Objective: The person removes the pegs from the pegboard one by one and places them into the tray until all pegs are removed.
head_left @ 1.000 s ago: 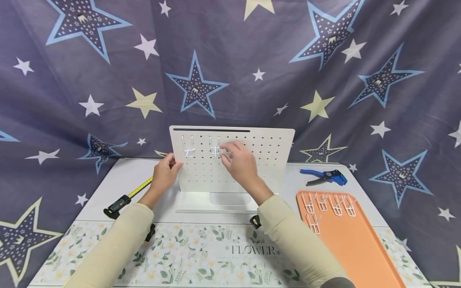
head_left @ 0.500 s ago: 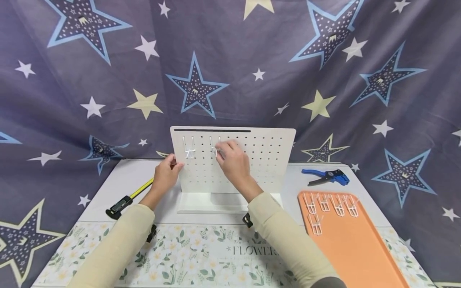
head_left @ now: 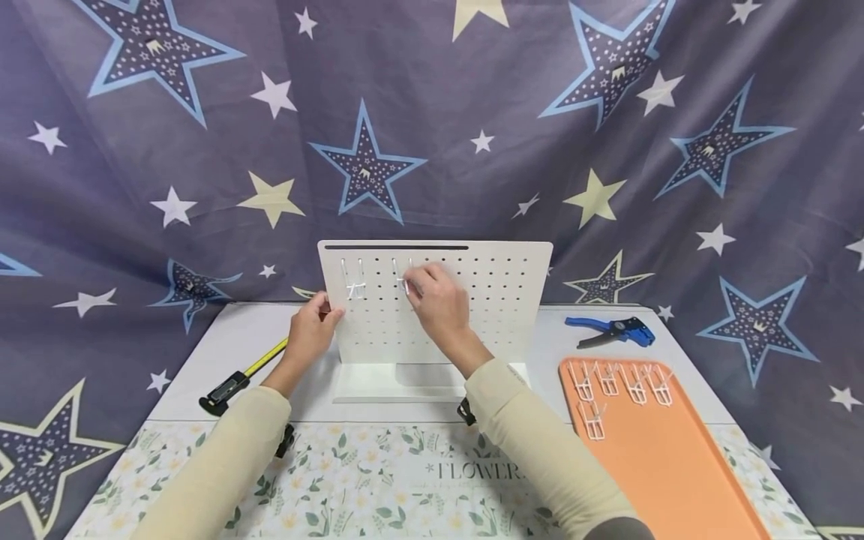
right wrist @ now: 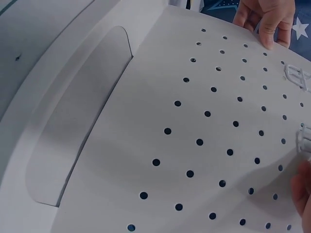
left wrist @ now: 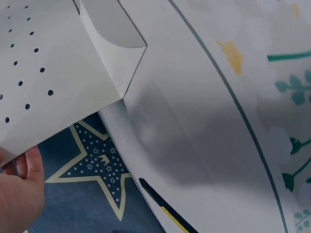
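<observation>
A white pegboard (head_left: 472, 334) stands upright on its base. My left hand (head_left: 312, 330) grips its left edge, thumb on the front and fingers behind, as the left wrist view shows with the hand (left wrist: 22, 194) at the board's corner. My right hand (head_left: 440, 304) pinches the lower front of a white wire hook (head_left: 403, 285) that hangs in the upper holes. Its fingers hide part of this hook. Another wire hook (head_left: 355, 289) hangs further left on the board. In the right wrist view, the right fingertips (right wrist: 302, 182) are right at the pinched hook (right wrist: 304, 141).
On the right, an orange tray (head_left: 664, 465) carries several white wire hooks (head_left: 635, 386) near its far end. Behind it lies a blue-and-black wire stripper (head_left: 614, 331). A black measuring tool (head_left: 226, 388) with a small display and yellow strip lies left. A star-patterned curtain (head_left: 432, 187) hangs behind.
My right hand has shifted left from beside the second hook onto it, and its fingers have come together there. The left hand has kept its grip on the board's edge.
</observation>
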Available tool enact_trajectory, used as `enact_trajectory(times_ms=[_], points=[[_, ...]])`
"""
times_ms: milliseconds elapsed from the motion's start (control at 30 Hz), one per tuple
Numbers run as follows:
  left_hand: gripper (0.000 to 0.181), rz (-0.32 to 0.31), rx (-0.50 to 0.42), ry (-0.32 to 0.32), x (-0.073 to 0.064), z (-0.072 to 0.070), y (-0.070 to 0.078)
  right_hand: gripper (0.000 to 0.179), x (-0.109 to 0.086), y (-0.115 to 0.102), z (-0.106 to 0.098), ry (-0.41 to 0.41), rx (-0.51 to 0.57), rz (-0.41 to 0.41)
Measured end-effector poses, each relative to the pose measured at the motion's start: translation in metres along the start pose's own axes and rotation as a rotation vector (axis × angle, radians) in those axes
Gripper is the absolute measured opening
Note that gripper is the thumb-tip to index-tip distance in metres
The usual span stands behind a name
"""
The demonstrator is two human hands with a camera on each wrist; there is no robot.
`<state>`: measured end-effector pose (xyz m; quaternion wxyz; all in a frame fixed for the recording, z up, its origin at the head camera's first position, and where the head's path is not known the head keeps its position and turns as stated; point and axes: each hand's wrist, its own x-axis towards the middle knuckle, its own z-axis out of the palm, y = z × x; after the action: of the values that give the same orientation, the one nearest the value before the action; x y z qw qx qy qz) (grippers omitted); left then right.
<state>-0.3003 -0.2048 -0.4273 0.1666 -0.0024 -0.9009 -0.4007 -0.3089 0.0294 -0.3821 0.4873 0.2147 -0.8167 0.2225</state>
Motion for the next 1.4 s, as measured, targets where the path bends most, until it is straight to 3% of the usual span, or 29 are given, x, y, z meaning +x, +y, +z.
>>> enact_trajectory(times_ms=[300, 600, 1067, 1400], points=[[0.018, 0.014, 0.010, -0.002, 0.001, 0.001, 0.000, 0.006, -0.004, -0.002, -0.010, 0.009, 0.028, -0.036], [0.019, 0.007, 0.020, -0.015, 0.001, -0.001, 0.003, 0.004, -0.013, 0.006, -0.032, -0.051, 0.073, 0.013], [0.017, -0.015, 0.017, -0.013, 0.001, 0.001, 0.002, 0.008, -0.030, 0.041, -0.078, -0.133, 0.145, 0.063], [0.017, -0.001, 0.017, -0.011, 0.000, -0.002, 0.002, 0.013, -0.040, 0.074, -0.122, -0.219, 0.145, 0.179]])
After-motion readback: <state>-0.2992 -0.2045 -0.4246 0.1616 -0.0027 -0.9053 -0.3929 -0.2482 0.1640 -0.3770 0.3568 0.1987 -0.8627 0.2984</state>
